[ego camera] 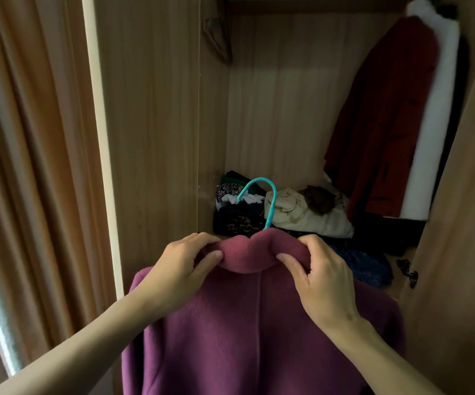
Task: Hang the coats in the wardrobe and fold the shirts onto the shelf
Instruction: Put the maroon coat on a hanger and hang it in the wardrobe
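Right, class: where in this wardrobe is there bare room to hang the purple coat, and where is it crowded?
Free: the span between the empty brown hanger and the red coat. Crowded: the far right, red coat against white garment, and the bottom, heaped with clothes.

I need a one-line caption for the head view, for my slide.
Left hand and right hand grip the collar of a purple coat on a teal hanger.

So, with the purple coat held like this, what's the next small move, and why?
Probably raise the purple coat toward the top of the wardrobe. The left hand and right hand grip its collar, the teal hanger hook sticks up free, and the red coat already hangs high at the right.
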`<action>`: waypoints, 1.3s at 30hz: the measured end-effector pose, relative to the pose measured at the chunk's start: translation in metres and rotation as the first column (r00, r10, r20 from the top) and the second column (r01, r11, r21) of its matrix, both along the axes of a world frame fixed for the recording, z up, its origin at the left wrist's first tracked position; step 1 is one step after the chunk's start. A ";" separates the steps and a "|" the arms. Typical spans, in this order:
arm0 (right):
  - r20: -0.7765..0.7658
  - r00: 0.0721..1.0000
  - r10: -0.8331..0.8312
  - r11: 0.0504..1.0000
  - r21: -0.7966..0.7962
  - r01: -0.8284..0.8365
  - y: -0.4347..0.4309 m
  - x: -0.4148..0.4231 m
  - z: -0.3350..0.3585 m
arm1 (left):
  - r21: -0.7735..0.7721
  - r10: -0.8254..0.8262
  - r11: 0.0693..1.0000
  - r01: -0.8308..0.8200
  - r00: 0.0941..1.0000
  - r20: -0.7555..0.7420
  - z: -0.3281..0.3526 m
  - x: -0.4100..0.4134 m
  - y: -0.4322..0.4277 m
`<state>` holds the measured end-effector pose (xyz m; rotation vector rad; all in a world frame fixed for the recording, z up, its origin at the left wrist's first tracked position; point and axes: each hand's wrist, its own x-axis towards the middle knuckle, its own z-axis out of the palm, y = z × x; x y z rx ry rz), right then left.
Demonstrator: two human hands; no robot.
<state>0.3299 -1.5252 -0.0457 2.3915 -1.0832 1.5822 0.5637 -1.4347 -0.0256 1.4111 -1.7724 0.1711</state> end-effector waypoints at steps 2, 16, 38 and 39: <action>-0.004 1.000 0.002 1.000 0.005 -0.002 0.000 0.001 0.003 | -0.015 0.034 0.999 -0.034 0.999 0.025 -0.001 0.000 -0.003; 0.009 0.993 0.116 0.980 -0.163 -0.113 -0.037 -0.039 0.056 | -0.402 0.104 0.915 -0.034 0.983 0.151 0.038 -0.031 -0.056; 0.059 0.996 -0.066 0.843 -0.530 0.087 -0.204 -0.114 0.181 | -0.643 0.152 0.766 0.013 0.968 0.201 0.156 -0.103 -0.244; 0.058 0.996 -0.064 0.839 -0.538 0.085 -0.209 -0.116 0.186 | -0.655 0.153 0.756 0.014 0.968 0.197 0.161 -0.105 -0.250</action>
